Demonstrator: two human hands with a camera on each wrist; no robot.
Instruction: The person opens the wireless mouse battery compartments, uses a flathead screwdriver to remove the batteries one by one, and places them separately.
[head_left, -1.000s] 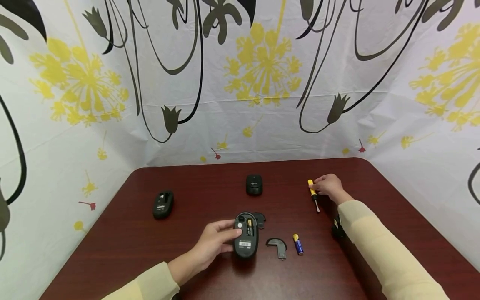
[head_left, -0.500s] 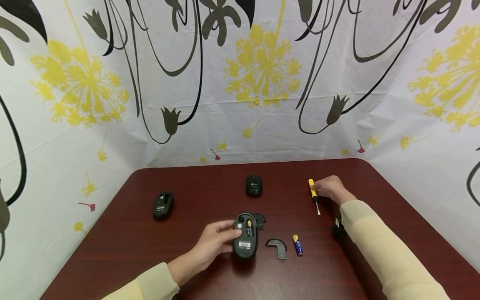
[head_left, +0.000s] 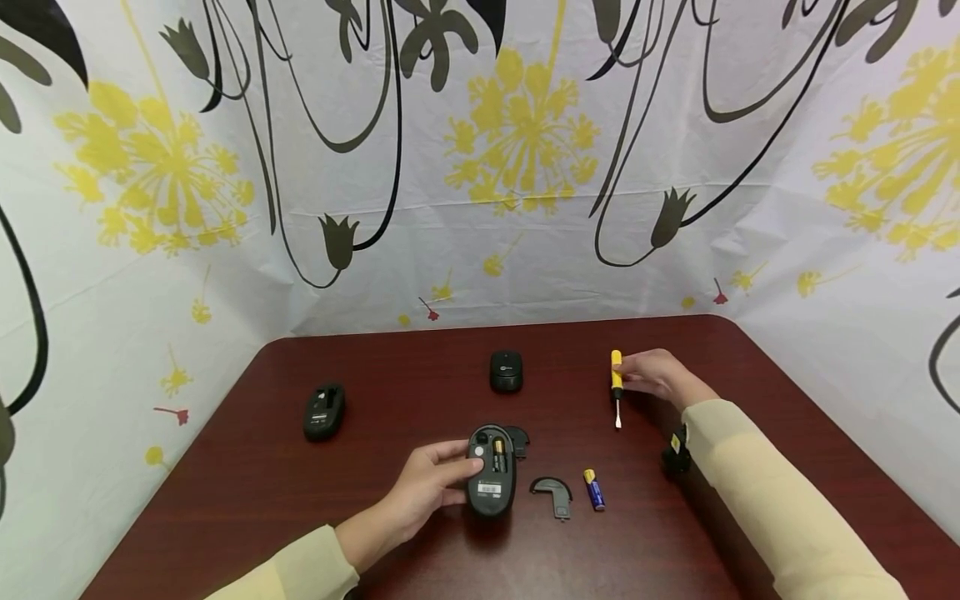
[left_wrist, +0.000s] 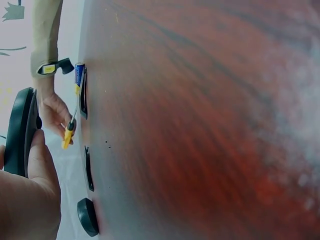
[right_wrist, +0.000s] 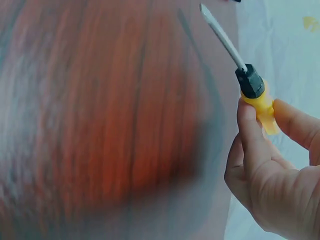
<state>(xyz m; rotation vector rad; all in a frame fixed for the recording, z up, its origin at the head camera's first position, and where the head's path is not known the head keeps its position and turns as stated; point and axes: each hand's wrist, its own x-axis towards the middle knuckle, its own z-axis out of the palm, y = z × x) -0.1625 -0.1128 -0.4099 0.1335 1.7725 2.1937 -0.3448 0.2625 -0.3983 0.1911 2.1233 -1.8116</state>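
On the dark red table [head_left: 375,375], near its front middle, lies an upturned black mouse [head_left: 491,471] with its battery bay uncovered and a gold-topped cell [head_left: 498,454] seated inside. The left hand [head_left: 427,487] grips this mouse from its left flank, thumb and fingers curled round the body; the left wrist view shows the same clasp edge-on, the mouse [left_wrist: 22,132] standing against the palm. Well to the right and farther back, the right hand [head_left: 654,375] pinches the yellow handle of a small screwdriver [head_left: 616,387] between thumb and fingertips, the rest of the fingers loosely bent. The tool is raised off the tabletop, its metal shaft pointing toward the near edge; the right wrist view shows the black collar and bare blade [right_wrist: 222,35] clear of the wood, with thumb and forefinger closed on the handle [right_wrist: 260,107]. Just right of the held mouse lie two loose black plastic pieces: a rounded cover [head_left: 519,437] touching or nearly touching the mouse's far right corner, and a curved cover with a tab [head_left: 553,493] near it. Beside that curved piece lies a blue battery with a yellow end [head_left: 594,490]. At the far middle sits a second black mouse, upright [head_left: 506,371]. At the far left lies a third black mouse, underside up [head_left: 325,411]. A floral sheet [head_left: 480,167] in yellow and black hangs behind and around the table.
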